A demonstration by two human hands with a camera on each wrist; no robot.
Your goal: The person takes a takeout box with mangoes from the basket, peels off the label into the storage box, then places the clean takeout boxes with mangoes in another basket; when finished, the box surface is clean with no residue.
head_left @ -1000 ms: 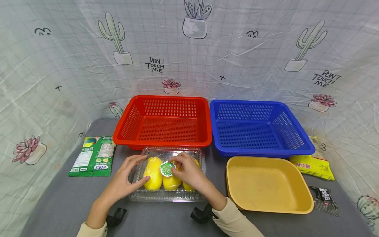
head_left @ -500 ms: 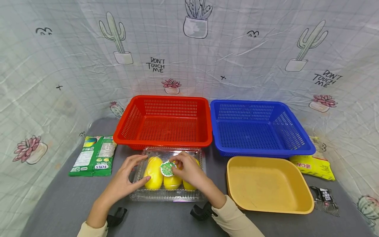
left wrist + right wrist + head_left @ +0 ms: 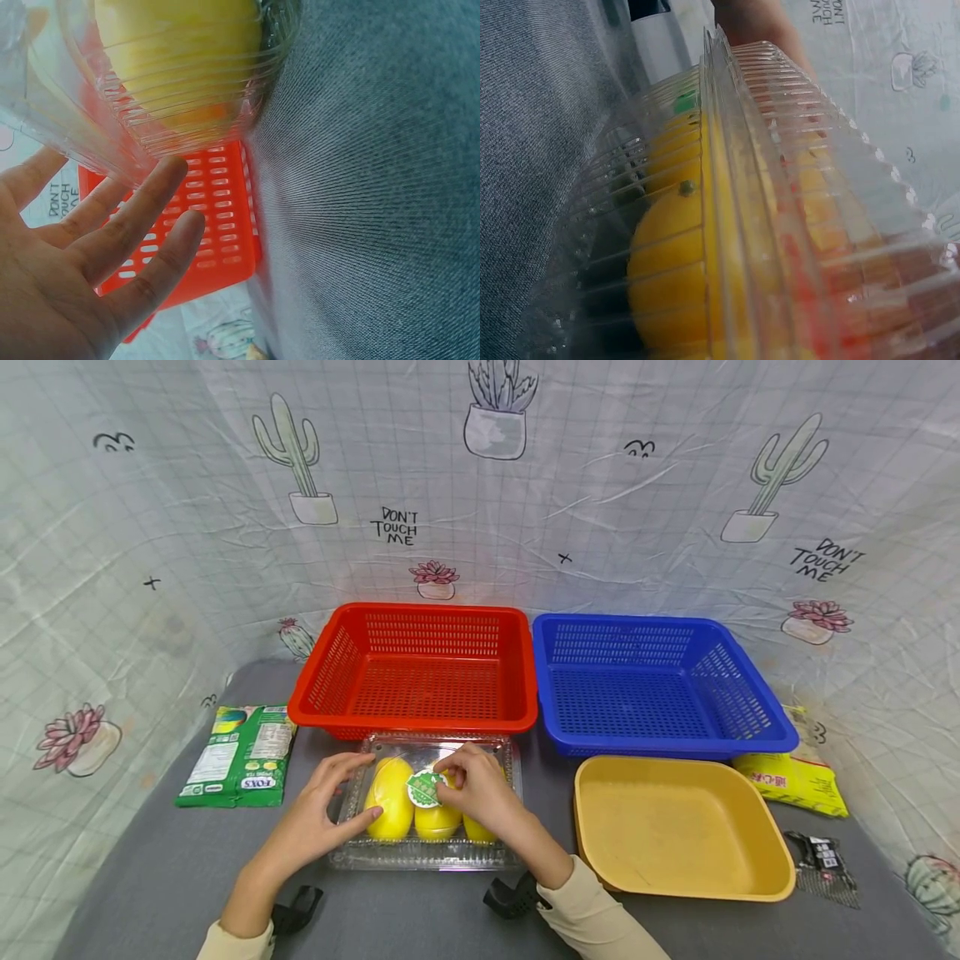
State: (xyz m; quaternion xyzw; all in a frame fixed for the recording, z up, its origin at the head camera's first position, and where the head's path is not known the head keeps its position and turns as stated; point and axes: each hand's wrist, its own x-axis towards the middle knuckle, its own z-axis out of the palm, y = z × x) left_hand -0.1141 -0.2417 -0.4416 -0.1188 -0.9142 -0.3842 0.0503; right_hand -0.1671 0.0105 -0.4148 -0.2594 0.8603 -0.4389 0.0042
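Note:
A clear plastic clamshell box (image 3: 420, 857) lies on the grey cloth, with yellow fruits (image 3: 390, 799) inside that look like mangoes. A round green-and-white sticker (image 3: 423, 788) is on its lid. My right hand (image 3: 480, 789) is over the lid, thumb and index finger pinching the sticker's right edge. Fingers spread, my left hand (image 3: 318, 810) steadies the box's left side, its thumb resting on the lid. In the left wrist view its fingers (image 3: 154, 195) stretch nearly straight along the box wall. The right wrist view shows the ribbed box side and a fruit (image 3: 671, 262), with the fingertips hidden.
Behind the box stands a red basket (image 3: 412, 727), with a blue basket (image 3: 667, 746) to its right. A yellow tray (image 3: 675, 835) sits at the right. Around these lie a green packet (image 3: 247, 756), a yellow packet (image 3: 798, 781) and a small black packet (image 3: 823, 864).

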